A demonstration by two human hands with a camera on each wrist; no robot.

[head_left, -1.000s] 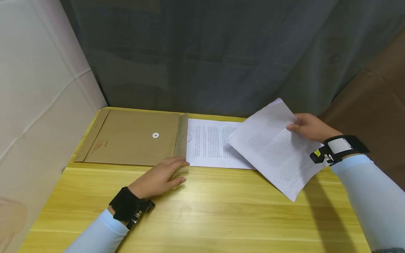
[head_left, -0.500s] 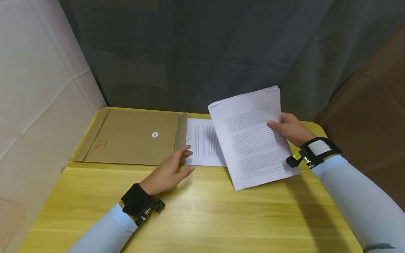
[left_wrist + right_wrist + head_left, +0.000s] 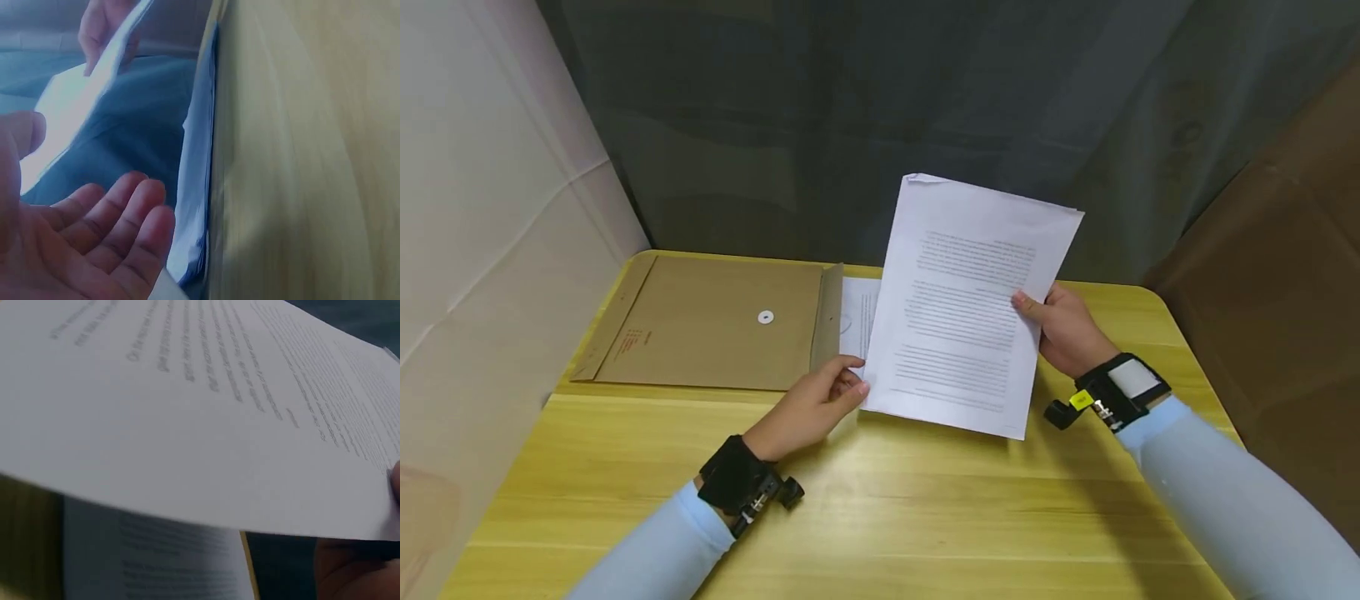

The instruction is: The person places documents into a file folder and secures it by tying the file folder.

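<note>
A stack of printed sheets (image 3: 970, 308) is up off the table (image 3: 925, 500), tilted toward the person over its far middle. More printed paper (image 3: 856, 321) lies flat underneath, just right of a brown envelope (image 3: 715, 323) at the far left, whose flap edge sits over that paper's left side. So, as a judgement, the sheets are picked up but not yet in the envelope; squaring them and sliding them in remain.

The right hand (image 3: 1063, 329) grasps the stack at its right edge, thumb on the printed face, fingers behind. The left hand (image 3: 820, 404) is at the stack's near left corner with fingers relaxed and loosely open; in the left wrist view its palm holds nothing.
</note>
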